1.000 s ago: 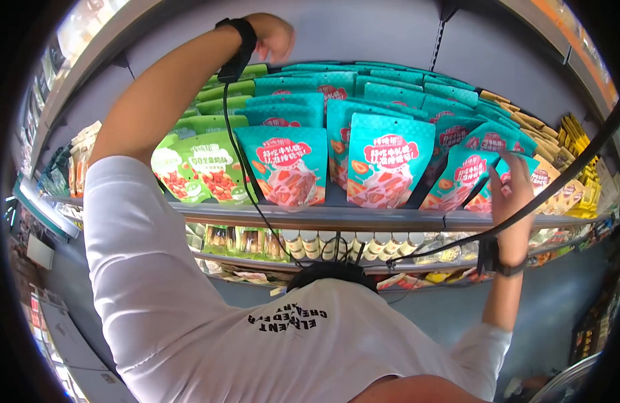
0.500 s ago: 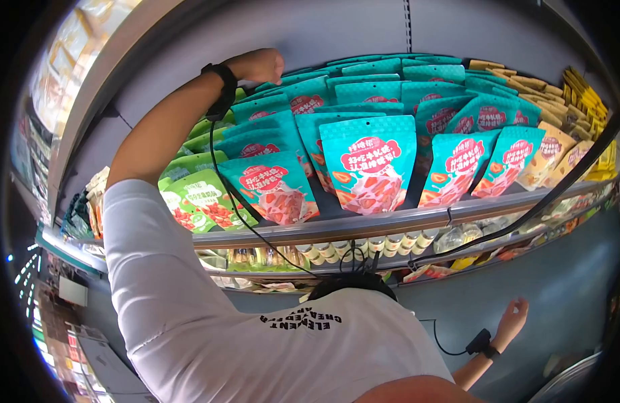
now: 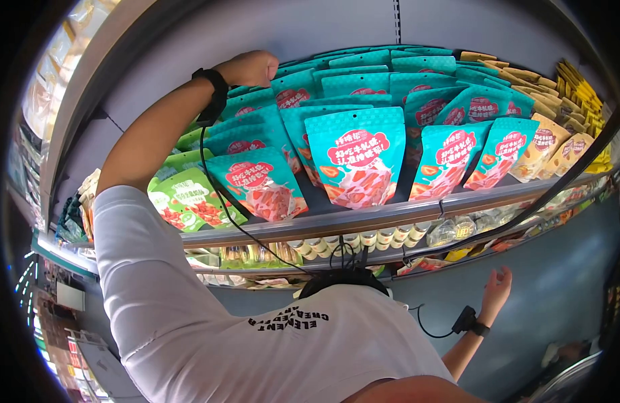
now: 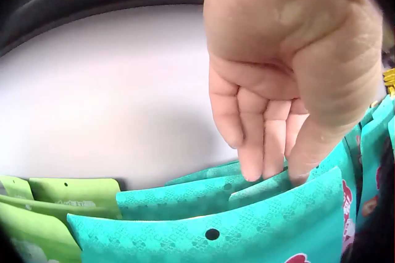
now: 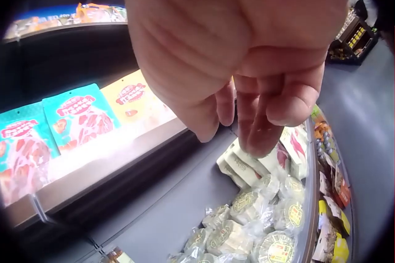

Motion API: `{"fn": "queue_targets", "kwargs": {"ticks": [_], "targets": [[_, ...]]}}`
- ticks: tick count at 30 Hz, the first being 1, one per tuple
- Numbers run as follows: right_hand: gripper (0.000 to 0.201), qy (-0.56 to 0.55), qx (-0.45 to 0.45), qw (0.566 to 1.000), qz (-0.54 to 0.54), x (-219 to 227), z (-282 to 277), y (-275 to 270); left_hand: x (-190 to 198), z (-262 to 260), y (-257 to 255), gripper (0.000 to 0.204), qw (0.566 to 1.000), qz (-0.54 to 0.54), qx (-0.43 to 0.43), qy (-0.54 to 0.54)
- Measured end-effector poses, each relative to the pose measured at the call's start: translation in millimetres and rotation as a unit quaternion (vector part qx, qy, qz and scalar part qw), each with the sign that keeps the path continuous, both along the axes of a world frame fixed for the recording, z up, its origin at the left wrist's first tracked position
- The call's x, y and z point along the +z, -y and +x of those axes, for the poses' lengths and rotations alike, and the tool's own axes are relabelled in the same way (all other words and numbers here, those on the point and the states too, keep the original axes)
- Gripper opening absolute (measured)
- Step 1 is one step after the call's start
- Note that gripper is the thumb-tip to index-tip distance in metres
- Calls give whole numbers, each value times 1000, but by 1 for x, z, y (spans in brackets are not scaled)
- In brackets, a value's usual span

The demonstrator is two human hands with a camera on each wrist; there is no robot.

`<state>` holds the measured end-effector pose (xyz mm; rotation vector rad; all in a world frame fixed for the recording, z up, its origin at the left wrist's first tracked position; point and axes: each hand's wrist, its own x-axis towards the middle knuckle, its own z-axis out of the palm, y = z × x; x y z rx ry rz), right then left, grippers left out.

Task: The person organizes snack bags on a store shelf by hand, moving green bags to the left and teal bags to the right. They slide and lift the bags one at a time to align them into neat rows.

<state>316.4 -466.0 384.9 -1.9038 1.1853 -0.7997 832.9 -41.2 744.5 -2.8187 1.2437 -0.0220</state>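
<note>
My left hand (image 3: 249,68) reaches to the back left of the shelf, over rows of teal snack pouches. The left wrist view shows that hand (image 4: 278,84) pointing down, its thumb and fingertips pinching the top edge of a teal pouch (image 4: 265,190). A nearer teal pouch with a round hang hole (image 4: 154,238) stands in front and hides the lower part. My right hand (image 3: 498,287) is off the shelf at the right, fingers loosely bent, holding nothing. In the right wrist view, the right hand (image 5: 247,59) overlaps a lower shelf of wrapped round items (image 5: 247,207).
Green pouches (image 3: 192,195) stand left of the teal ones, tan pouches (image 3: 542,144) and yellow packets (image 3: 579,87) to the right. A front teal pouch (image 3: 357,158) stands near the shelf edge (image 3: 337,223). Black cables (image 3: 219,185) hang across the front. Jars (image 3: 384,237) line the shelf below.
My left hand has come down onto the teal pouches at the back. My right hand has left the front right teal pouches and dropped away from the shelf. The view has shifted.
</note>
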Motion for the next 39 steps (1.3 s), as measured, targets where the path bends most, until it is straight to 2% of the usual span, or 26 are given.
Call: {"fn": "queue_targets", "kwargs": {"ticks": [3, 6, 9, 14, 17, 19, 24, 27, 31, 34, 36, 39], "targets": [[26, 22, 3, 998, -53, -28, -1, 6, 2, -5, -4, 20, 996, -10, 58, -62], [20, 22, 48, 998, -18, -44, 0, 5, -2, 0, -9, 18, 995, -39, 64, -60], [17, 37, 49, 998, 19, -29, 6, -15, -5, 8, -12, 20, 995, -30, 73, -58], [17, 32, 66, 997, 27, -35, 3, -17, 5, 1, -7, 28, 994, 96, 45, -16], [17, 32, 69, 997, -7, -35, 3, -19, 3, 3, -1, 19, 990, 127, 60, -12], [18, 44, 76, 996, 28, -34, 5, -24, -4, 13, -4, 17, 990, 128, 51, -3], [18, 45, 61, 996, 37, -38, 0, -30, 2, 11, -17, 18, 992, 120, -1, 33], [18, 33, 63, 996, 46, -42, -4, -25, 7, 9, -25, 31, 993, 97, 41, 56], [16, 48, 72, 995, 42, -44, 1, -23, 9, 5, -32, 29, 989, 123, 50, 67], [15, 66, 81, 993, 45, -39, 8, -27, 6, 5, -37, 26, 982, 155, 71, 76], [15, 59, 84, 994, 44, -40, 9, -27, 5, 0, -42, 18, 971, 209, 62, 102], [14, 47, 93, 994, 45, -43, 11, -26, -1, 1, -46, 7, 960, 230, 74, 142]]}}
